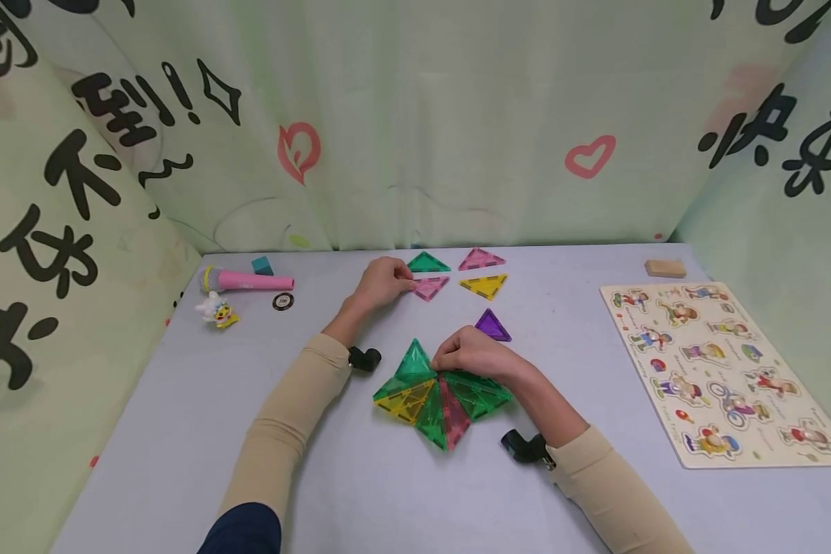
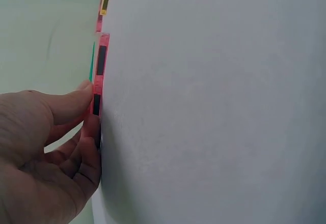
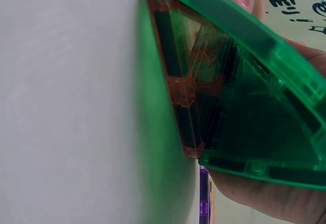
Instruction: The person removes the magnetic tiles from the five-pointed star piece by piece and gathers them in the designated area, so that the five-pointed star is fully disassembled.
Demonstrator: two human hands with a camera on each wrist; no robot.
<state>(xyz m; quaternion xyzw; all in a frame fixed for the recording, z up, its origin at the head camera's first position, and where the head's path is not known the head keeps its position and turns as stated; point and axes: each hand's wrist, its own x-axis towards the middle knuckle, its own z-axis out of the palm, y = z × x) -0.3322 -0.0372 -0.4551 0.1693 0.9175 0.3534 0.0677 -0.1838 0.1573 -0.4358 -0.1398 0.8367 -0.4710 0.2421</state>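
Note:
My left hand [image 1: 382,282] is at the back of the table, pinching the left end of a pink triangular magnetic tile [image 1: 432,288]. In the left wrist view, thumb and fingertips close on that tile's edge [image 2: 102,56]. Nearer me, my right hand [image 1: 476,352] holds the top of a raised structure of magnetic tiles [image 1: 431,415] in green, yellow and pink. A large green tile [image 3: 260,107] of it hides much of that hand in the right wrist view. Just beyond the right hand lies a purple triangular tile [image 1: 493,326].
Green [image 1: 427,263], pink [image 1: 481,259] and yellow [image 1: 485,286] triangular tiles lie at the back. To the left are a pink toy microphone [image 1: 256,281], a teal block [image 1: 262,266], a small figure [image 1: 218,309] and a black disc [image 1: 283,301]. Rightward sit a picture puzzle board [image 1: 720,369] and wooden block [image 1: 665,268].

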